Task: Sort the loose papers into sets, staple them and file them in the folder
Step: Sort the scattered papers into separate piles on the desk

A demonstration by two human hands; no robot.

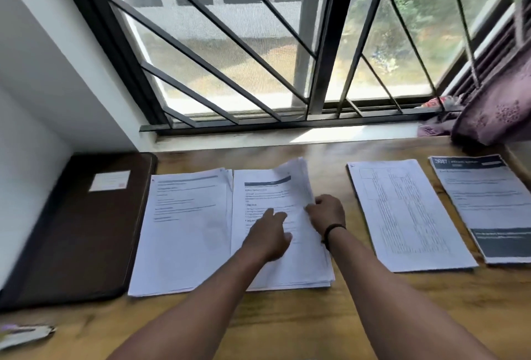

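Peeling sheets off the middle stack (283,256) at frame centre, I'd keep the left hand (268,234) flat and pressing it down while the right hand (327,213) pinches the lifted right edge, so nothing slides on the tabletop (316,316).

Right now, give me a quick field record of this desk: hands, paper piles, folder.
left hand: flat on the middle pile, pressing it down
right hand: pinching the lifted right edge of the top sheets of that pile
other piles: one to its left, two to its right
folder: dark brown, closed, far left of the desk
stapler: a blurred thing at the near left edge, cannot tell
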